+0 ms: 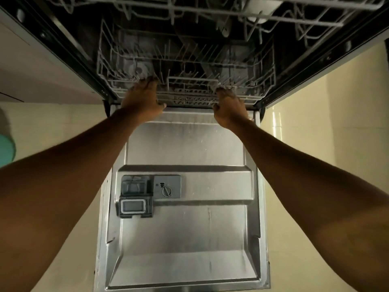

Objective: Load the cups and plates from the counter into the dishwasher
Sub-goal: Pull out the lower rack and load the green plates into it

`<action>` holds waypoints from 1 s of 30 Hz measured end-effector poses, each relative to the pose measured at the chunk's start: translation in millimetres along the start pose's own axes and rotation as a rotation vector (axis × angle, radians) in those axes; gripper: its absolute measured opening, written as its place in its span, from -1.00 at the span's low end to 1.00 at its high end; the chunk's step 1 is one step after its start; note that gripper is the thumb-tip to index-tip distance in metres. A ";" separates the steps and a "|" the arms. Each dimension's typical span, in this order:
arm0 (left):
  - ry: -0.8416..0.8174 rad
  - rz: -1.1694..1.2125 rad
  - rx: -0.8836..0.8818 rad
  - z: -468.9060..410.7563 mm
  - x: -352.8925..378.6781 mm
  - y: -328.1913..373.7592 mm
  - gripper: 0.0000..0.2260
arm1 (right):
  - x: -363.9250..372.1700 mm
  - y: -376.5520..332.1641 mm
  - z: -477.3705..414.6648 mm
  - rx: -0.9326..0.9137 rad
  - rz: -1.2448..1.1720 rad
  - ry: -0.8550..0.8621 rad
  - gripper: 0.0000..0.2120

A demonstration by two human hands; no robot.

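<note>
1. Head view, counts: one dishwasher (69, 49) stands open with its door (189, 239) dropped flat. Two wire racks show, a lower rack (264, 81) sitting inside the tub and an upper rack (315, 17) along the top edge of the picture. Two bare forearms reach in.
2. Hands: the left hand (143, 98) and the right hand (229, 106) both grip the front rim of the lower rack, fingers curled over the top wire, well apart from each other on either side of the middle.
3. Dishes: one white dish (261, 7) sits in the upper rack towards the right, too blurred to say cup or bowl. Two dark rounded shapes (185, 39) stand among the prongs of the lower rack; whether they are plates I cannot tell.
4. Materials and shapes: the racks are pale coated wire with upright prongs. The door's inner face is brushed steel, pressed into stepped panels, with water spots on it. The tub walls are dark.
5. On the door: one grey plastic detergent box (134, 197) with its square lid hanging open, and just beside it one round slotted cap (167, 191).
6. Writing: a few short marks sit above the cap, too small to read.
7. Around it: a cream tiled floor (326, 123), a pale cupboard (31, 70) on the left, and one teal round thing (6, 148) at the left edge.
</note>
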State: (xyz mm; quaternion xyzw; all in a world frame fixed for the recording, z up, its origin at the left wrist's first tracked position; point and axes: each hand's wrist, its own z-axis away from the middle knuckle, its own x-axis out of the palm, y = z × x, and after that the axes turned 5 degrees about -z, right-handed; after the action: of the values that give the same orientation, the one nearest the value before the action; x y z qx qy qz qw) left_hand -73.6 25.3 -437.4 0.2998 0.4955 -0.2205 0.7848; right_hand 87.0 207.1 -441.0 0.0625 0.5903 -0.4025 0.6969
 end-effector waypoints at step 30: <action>0.062 0.013 0.000 221.1 89.9 2.1 -0.70 | 71.8 10.5 227.4 0.168 -0.068 0.117 -0.76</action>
State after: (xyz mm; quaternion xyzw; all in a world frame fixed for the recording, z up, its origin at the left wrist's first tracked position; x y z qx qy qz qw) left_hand 107.5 -130.0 -445.9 0.3096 0.5178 -0.2058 0.7705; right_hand 267.8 51.3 -440.6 0.1238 0.5958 -0.4697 0.6395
